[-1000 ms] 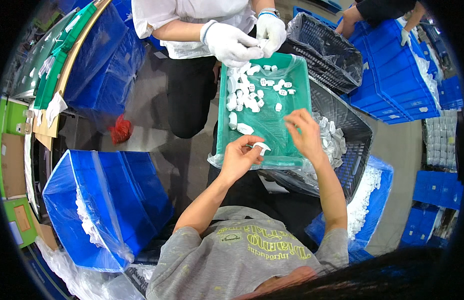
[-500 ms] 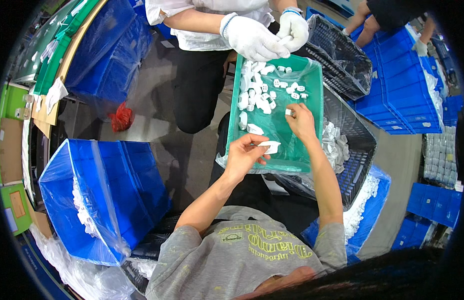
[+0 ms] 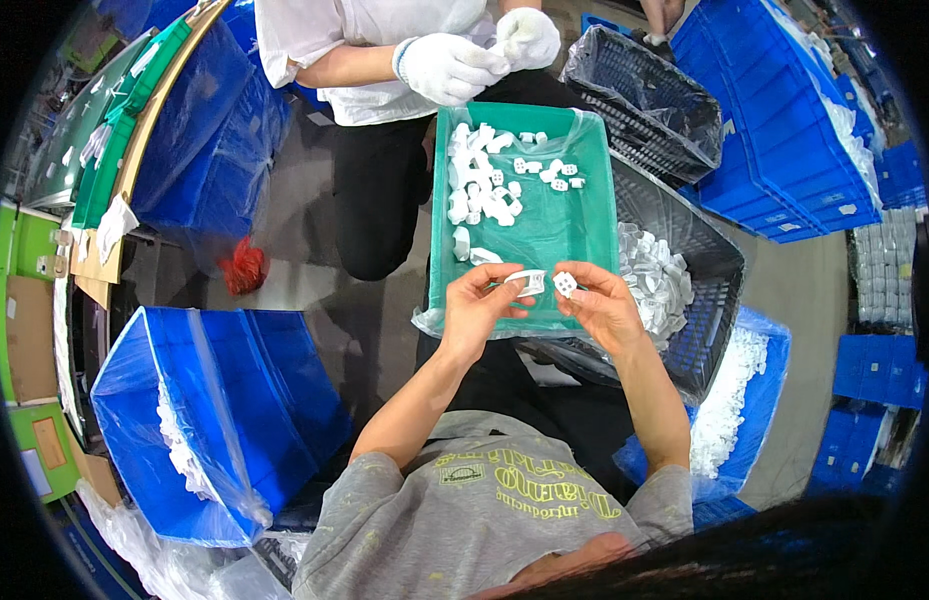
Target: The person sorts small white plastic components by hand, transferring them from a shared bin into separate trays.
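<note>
Over the near end of a green tray [image 3: 559, 225], my two hands are close together. Pinched in my left hand [image 3: 474, 308] is a long white plastic housing [image 3: 528, 281], pointing toward the right. Between the fingertips of my right hand [image 3: 606, 308] sits a small white block with several dark holes [image 3: 564, 284]. A narrow gap separates the two parts. More white housings [image 3: 471, 180] are heaped along the tray's left side, and small holed blocks [image 3: 559, 175] lie scattered toward its far right.
Across the tray a person's white-gloved hands [image 3: 449, 68] meet. A black crate [image 3: 719, 300] with clear-wrapped pieces stands right of the tray, another black crate [image 3: 639, 90] beyond. A lined blue bin [image 3: 269, 370] is at left; tall blue bins [image 3: 764, 130] are far right.
My right hand has come back from the tray's middle toward my left hand, carrying the small block. The view has shifted, so the tray appears further left.
</note>
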Demonstrator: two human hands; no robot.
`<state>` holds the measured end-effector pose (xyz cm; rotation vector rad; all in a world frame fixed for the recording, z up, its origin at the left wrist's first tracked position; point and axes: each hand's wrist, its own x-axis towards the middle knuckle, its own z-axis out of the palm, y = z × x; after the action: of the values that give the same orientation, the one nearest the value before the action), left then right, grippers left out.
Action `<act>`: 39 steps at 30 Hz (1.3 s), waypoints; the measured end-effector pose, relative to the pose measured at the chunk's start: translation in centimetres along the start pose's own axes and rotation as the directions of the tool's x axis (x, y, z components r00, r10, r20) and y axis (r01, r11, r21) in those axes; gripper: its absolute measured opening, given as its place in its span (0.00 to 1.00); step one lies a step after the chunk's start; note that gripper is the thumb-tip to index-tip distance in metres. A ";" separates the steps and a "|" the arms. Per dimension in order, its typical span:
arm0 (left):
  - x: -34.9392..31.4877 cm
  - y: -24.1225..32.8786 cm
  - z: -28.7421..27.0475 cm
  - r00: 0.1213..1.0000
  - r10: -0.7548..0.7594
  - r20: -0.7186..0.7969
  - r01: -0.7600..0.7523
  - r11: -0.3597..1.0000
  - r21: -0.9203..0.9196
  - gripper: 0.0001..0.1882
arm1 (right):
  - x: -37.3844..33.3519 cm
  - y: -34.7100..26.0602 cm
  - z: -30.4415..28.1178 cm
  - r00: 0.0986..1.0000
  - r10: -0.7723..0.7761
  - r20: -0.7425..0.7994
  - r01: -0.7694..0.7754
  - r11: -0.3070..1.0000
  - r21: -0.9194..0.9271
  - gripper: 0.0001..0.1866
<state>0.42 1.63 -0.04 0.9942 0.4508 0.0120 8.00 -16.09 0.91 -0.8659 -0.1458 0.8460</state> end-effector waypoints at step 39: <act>-1.3 -1.1 0.3 0.924 0.290 0.250 -0.373 0.828 0.418 0.10 | -0.4 -0.1 1.7 0.984 -0.094 -0.153 -0.058 0.640 -0.766 0.14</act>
<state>-0.82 0.55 -0.31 1.5242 0.1060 0.1376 7.07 -15.39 2.19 -1.7538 -0.3764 0.6660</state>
